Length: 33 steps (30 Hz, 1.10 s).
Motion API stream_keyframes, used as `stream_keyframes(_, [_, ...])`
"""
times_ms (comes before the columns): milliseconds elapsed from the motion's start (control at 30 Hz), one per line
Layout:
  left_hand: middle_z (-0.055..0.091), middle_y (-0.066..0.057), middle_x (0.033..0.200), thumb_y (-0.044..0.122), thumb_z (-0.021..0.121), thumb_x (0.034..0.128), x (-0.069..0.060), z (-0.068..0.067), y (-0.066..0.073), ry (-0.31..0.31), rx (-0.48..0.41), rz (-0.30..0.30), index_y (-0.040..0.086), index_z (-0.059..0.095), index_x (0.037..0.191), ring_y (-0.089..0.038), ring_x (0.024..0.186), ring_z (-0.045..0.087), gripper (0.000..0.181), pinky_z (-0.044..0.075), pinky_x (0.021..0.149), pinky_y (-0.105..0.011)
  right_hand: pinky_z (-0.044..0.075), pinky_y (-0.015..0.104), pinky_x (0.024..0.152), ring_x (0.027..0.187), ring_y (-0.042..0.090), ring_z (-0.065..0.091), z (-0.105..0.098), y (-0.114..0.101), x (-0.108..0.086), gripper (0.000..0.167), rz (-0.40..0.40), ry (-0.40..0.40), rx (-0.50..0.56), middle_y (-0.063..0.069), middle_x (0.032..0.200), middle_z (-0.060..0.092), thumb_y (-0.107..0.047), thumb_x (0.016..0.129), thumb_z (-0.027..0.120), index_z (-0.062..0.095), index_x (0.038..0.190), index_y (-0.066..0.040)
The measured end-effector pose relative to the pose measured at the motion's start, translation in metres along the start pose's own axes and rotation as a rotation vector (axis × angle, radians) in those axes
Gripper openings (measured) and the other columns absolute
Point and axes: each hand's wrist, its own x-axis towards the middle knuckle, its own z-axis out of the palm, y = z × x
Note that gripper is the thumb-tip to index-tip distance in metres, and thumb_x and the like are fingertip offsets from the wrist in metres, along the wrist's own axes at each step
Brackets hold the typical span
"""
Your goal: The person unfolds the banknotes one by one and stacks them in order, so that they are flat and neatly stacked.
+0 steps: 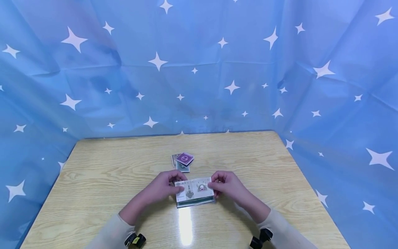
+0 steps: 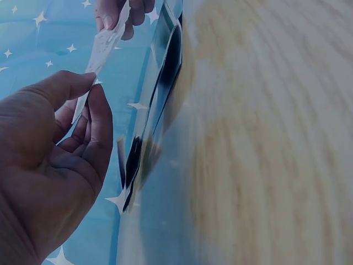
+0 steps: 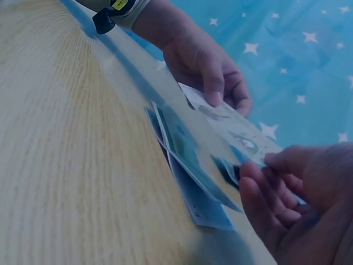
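While left hand (9 o'clock) and right hand (3) pinch the note, holding's the step, with gentleness needed next imo.

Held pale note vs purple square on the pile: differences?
Shape: the pale note is a larger oblong; the purple square is smaller.
Pose: the note is pinched by left hand and right hand; the square lies atop other pieces.
Print: the note shows a 1; the square, a round emblem.
Both are printed.
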Motion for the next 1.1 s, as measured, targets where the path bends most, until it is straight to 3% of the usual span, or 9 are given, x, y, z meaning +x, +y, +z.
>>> stream_keyframes(167, [0.072,0.000,0.105,0.004,0.082,0.0960,-0.002,0.002,-0.002,-0.010,0.024,-0.018,0.015,0.076,0.120,-0.021,0.094,0.066,0.026,0.059,0.078,-0.030,0.061,0.027,0.063,0.065,0.018,0.068,0.001,0.002,-0.004,0.015,-0.001,-0.016,-0.021,0.009,0.079,0.072,-0.007,0.098,0.082,0.071,0.102,0.001])
stream_keyframes(500, [0.069,0.004,0.094,0.004,0.080,0.0969,-0.002,0.009,-0.007,-0.039,0.147,0.021,0.015,0.075,0.114,-0.013,0.083,0.064,0.021,0.057,0.071,-0.028,0.054,0.023,0.057,0.064,0.016,0.066,0.004,0.007,-0.003,0.016,-0.019,-0.017,-0.159,0.007,0.081,0.074,-0.006,0.096,0.084,0.070,0.101,-0.001])
stream_keyframes(833, [0.064,0.008,0.090,0.005,0.082,0.0945,0.007,0.012,-0.007,-0.047,0.335,0.021,0.015,0.074,0.110,-0.011,0.083,0.059,0.021,0.053,0.076,-0.031,0.050,0.022,0.055,0.062,0.015,0.063,0.008,0.012,-0.004,0.019,-0.051,0.021,-0.291,0.002,0.076,0.070,-0.004,0.095,0.084,0.066,0.100,-0.002])
stream_keyframes(1100, [0.062,0.006,0.088,0.004,0.082,0.0918,0.006,0.013,-0.009,-0.043,0.395,0.040,0.012,0.074,0.111,-0.009,0.079,0.056,0.022,0.051,0.075,-0.031,0.046,0.022,0.055,0.060,0.009,0.058,0.012,0.011,-0.002,0.020,-0.111,0.054,-0.459,-0.004,0.074,0.065,-0.005,0.093,0.086,0.067,0.100,-0.005])
